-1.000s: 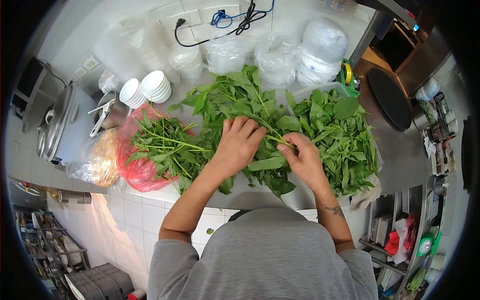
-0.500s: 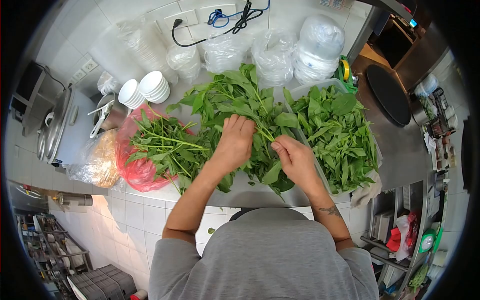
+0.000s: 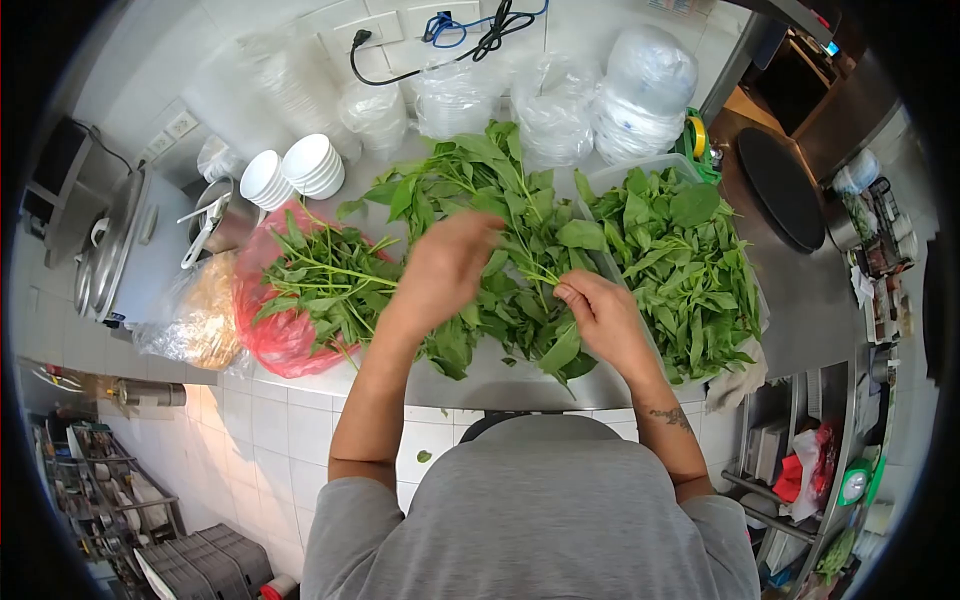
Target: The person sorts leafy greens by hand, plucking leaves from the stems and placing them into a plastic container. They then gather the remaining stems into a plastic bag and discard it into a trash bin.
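My right hand pinches the stem end of a leafy green sprig between thumb and fingers. Over the heap of leafy greens in the middle of the steel counter is my left hand, smeared by motion; whether its fingers hold anything does not show. To the left, stemmy greens lie on a red plastic bag. A clear plastic tub, right of my right hand, is filled with loose leaves.
Wrapped stacks of clear containers line the wall, below a black cable. White cups and a metal pot stand at the back left. A bag of tan food lies at left, a round black tray at right.
My left hand has moved left and slightly down, away from the sprig near my right hand. My right hand stays on the stem, shifted slightly right.
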Available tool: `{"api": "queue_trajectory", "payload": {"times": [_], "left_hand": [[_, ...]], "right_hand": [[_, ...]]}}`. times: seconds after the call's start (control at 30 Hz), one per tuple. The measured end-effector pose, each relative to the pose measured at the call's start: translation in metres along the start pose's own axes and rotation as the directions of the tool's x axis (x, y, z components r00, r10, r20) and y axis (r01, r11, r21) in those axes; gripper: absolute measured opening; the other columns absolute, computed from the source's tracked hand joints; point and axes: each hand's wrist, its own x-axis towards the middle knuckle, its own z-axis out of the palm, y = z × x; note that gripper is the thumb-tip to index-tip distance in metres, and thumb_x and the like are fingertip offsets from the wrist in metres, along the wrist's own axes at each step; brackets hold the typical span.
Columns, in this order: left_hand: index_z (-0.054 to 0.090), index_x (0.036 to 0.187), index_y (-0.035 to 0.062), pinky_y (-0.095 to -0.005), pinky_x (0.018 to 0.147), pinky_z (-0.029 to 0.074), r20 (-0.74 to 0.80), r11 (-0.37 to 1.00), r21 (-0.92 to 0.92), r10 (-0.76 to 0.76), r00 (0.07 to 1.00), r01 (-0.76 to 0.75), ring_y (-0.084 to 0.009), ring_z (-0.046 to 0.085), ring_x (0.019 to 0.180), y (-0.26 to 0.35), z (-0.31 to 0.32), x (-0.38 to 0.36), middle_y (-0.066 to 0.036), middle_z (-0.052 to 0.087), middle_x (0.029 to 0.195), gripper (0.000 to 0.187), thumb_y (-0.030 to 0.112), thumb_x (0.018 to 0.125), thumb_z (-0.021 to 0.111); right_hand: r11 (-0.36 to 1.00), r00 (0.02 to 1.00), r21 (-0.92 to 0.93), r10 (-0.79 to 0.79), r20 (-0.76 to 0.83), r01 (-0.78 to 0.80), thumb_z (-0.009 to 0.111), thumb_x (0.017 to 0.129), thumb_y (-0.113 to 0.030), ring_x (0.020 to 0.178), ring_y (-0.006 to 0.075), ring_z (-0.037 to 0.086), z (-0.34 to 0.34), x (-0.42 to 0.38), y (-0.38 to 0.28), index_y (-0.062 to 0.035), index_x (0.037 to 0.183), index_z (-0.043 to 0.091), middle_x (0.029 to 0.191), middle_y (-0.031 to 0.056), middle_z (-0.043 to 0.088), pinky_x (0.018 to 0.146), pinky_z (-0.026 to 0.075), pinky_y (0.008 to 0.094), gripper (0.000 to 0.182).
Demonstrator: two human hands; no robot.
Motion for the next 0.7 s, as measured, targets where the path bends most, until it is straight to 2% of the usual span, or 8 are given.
{"api": "queue_trajectory", "payload": {"times": [0.17,0.27,0.37,0.5,0.53,0.6,0.63,0.7], "left_hand": [[0.056,0.090,0.0018,-0.0396,0.069,0.046,0.264,0.986,0.104,0.099,0.959,-0.131,-0.0364,0.054,0.078,-0.004,0.026,-0.001,-0.016,0.052,0.084,0.013,0.005,0.080,0.063],[0.055,0.090,0.0019,-0.0346,0.068,0.046,0.091,0.991,-0.066,0.120,0.989,-0.114,-0.0280,0.056,0.076,-0.006,0.028,0.002,-0.013,0.054,0.085,0.009,0.003,0.083,0.061],[0.055,0.092,0.0015,-0.0325,0.069,0.045,-0.366,0.960,-0.225,-0.243,0.898,0.168,-0.0222,0.053,0.072,-0.022,0.009,0.013,-0.010,0.055,0.081,0.007,0.007,0.094,0.051],[0.055,0.098,-0.0003,-0.0301,0.070,0.044,-0.124,0.855,-0.340,-0.453,0.883,0.391,-0.0218,0.051,0.071,-0.010,-0.027,0.010,-0.010,0.055,0.077,0.020,0.019,0.094,0.057],[0.057,0.101,0.0004,-0.0284,0.073,0.043,-0.065,0.878,-0.299,-0.410,0.910,0.374,-0.0184,0.051,0.076,-0.004,-0.021,0.007,-0.008,0.057,0.082,0.021,0.020,0.094,0.058],[0.059,0.109,0.0019,-0.0252,0.080,0.041,0.064,0.919,-0.216,-0.323,0.944,0.329,-0.0116,0.051,0.086,0.005,-0.008,0.002,-0.005,0.062,0.092,0.026,0.022,0.093,0.061],[0.060,0.113,0.0014,-0.0268,0.078,0.044,-0.001,0.949,-0.224,-0.227,0.974,0.221,-0.0126,0.055,0.087,0.000,0.000,0.003,-0.007,0.065,0.093,0.031,0.021,0.090,0.064],[0.061,0.111,0.0004,-0.0273,0.074,0.046,0.038,0.904,-0.102,-0.413,0.910,0.415,-0.0125,0.056,0.082,-0.002,-0.012,-0.002,-0.007,0.065,0.090,0.027,0.019,0.090,0.063]], "right_hand": [[0.997,0.998,0.038,-0.065,-0.004,0.065,0.061,0.088,-0.016,0.070,0.0334,0.060,0.001,0.006,0.001,-0.0051,0.090,0.061,0.081,0.0118,0.063,0.060,0.047,0.0385,0.011],[0.985,1.000,0.170,-0.012,-0.017,0.015,0.060,0.089,-0.015,0.066,0.0300,0.059,0.004,0.008,0.011,-0.0052,0.090,0.062,0.079,0.0112,0.062,0.059,0.045,0.0358,0.010],[0.949,0.996,0.305,0.091,-0.022,-0.080,0.056,0.093,-0.015,0.063,0.0226,0.056,0.008,0.011,0.017,-0.0040,0.091,0.063,0.075,0.0076,0.061,0.060,0.044,0.0310,0.013],[0.854,0.974,0.494,0.221,-0.055,-0.166,0.051,0.098,-0.017,0.068,0.0134,0.050,0.002,0.036,0.002,-0.0019,0.099,0.064,0.076,0.0021,0.056,0.066,0.041,0.0249,0.020],[0.832,0.968,0.525,0.243,-0.055,-0.179,0.050,0.098,-0.017,0.071,0.0117,0.049,0.003,0.047,-0.010,-0.0013,0.102,0.064,0.079,0.0013,0.055,0.068,0.040,0.0237,0.021],[0.842,0.989,0.531,-0.015,-0.145,0.091,0.049,0.099,-0.016,0.076,0.0125,0.049,0.022,0.071,-0.024,-0.0019,0.105,0.064,0.085,0.0025,0.054,0.071,0.040,0.0244,0.022],[0.821,0.971,0.525,-0.139,-0.193,0.222,0.049,0.099,-0.016,0.079,0.0129,0.050,0.031,0.080,-0.030,-0.0023,0.107,0.064,0.089,0.0031,0.054,0.072,0.041,0.0248,0.022],[0.748,0.985,0.642,-0.136,-0.103,0.170,0.049,0.098,-0.015,0.084,0.0154,0.052,0.043,0.090,-0.040,-0.0032,0.108,0.063,0.096,0.0058,0.056,0.075,0.042,0.0276,0.021]]}}
